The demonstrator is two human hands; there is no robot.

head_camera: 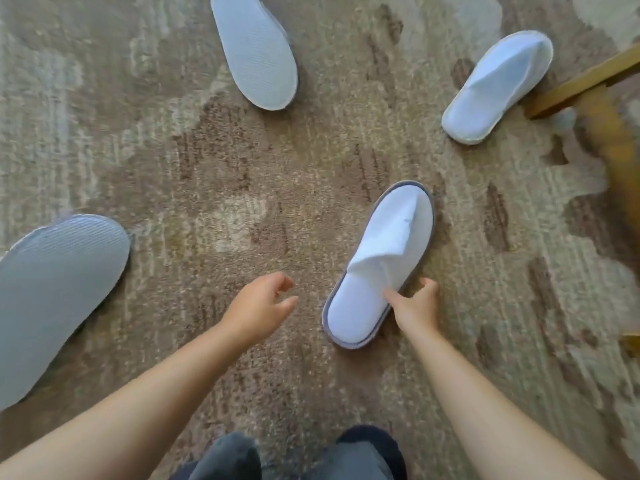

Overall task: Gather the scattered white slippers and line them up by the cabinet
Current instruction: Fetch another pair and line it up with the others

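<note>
Several white slippers lie scattered on a brown patterned carpet. The nearest slipper (377,268) sits upright, toe pointing away, with a grey sole rim. My right hand (415,303) pinches its right edge near the heel, thumb on the inner sole and fingers outside the rim. My left hand (259,306) hovers just left of it, fingers loosely curled and apart, holding nothing. A second upright slipper (498,88) lies at the far right. Two others lie sole up: one at the top (254,50), one large and close at the left edge (52,296).
A wooden furniture leg and rail (588,84) stand at the right edge beside the far slipper. My feet in dark socks (298,455) are at the bottom centre. Carpet (214,174) fills the middle.
</note>
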